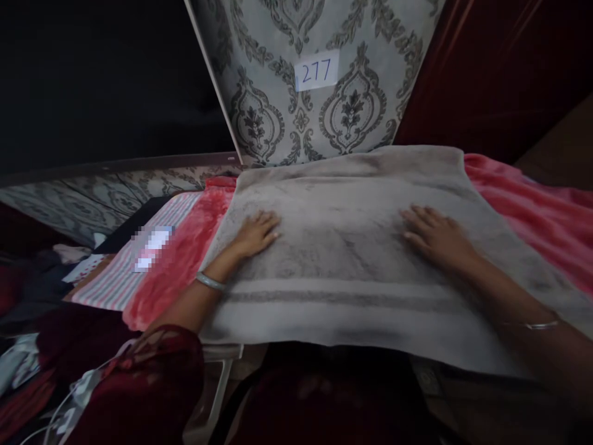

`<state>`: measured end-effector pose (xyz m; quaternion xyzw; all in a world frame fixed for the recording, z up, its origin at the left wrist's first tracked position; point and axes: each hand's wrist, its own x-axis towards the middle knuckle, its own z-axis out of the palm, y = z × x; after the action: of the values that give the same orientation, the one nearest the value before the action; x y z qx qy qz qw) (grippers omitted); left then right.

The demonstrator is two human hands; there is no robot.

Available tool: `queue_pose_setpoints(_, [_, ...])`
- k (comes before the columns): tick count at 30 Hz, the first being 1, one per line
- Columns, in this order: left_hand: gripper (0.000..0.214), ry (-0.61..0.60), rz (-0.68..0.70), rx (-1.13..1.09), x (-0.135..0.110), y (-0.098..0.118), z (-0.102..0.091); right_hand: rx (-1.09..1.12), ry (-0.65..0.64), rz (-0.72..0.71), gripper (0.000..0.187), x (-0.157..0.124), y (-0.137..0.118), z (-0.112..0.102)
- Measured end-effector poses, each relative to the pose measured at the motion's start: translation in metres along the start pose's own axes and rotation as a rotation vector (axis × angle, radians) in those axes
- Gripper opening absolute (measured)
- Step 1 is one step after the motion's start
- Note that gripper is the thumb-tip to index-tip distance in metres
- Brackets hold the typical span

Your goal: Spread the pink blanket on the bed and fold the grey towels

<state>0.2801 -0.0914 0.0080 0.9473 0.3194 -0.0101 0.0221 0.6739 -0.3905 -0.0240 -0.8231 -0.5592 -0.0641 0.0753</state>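
A grey towel (343,247) with darker stripes near its front edge lies spread over a red fleece blanket (180,253). My left hand (257,233) rests flat on the towel's left part, fingers stretched out. My right hand (433,235) lies flat on the towel's right part, fingers apart. Both wrists wear thin metal bangles. Neither hand holds anything.
A damask-patterned panel (287,111) with a paper label reading 277 (316,71) stands behind the towel. A pink-and-white striped cloth (134,266) lies to the left of the blanket. Dark clothes and white cables (69,395) sit at the lower left.
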Motion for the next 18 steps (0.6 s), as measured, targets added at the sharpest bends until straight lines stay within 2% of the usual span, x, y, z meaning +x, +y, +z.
queue_pose_setpoints(2, [0.064,-0.015,0.044,0.009,-0.016,0.020,0.013,0.001,-0.103,-0.016,0.066,-0.011,-0.026,0.007])
queue_pose_setpoints(4, [0.066,-0.002,-0.022,0.026,-0.034,0.021,0.022,0.005,-0.156,0.053,0.069,-0.026,-0.029,0.013])
queue_pose_setpoints(8, [0.066,0.001,-0.171,0.046,-0.068,-0.009,0.025,-0.013,-0.195,0.231,0.075,-0.059,0.007,0.011])
queue_pose_setpoints(11, [0.066,-0.002,-0.268,0.033,-0.092,-0.028,0.025,-0.028,-0.177,0.339,0.076,-0.085,0.032,0.007])
queue_pose_setpoints(14, [0.066,0.030,-0.371,-0.011,-0.114,-0.035,0.031,-0.016,-0.119,0.396,0.081,-0.109,0.047,0.012])
queue_pose_setpoints(18, [0.062,0.175,-0.467,-0.057,-0.137,-0.036,0.042,-0.018,0.016,0.379,0.084,-0.133,0.064,0.032])
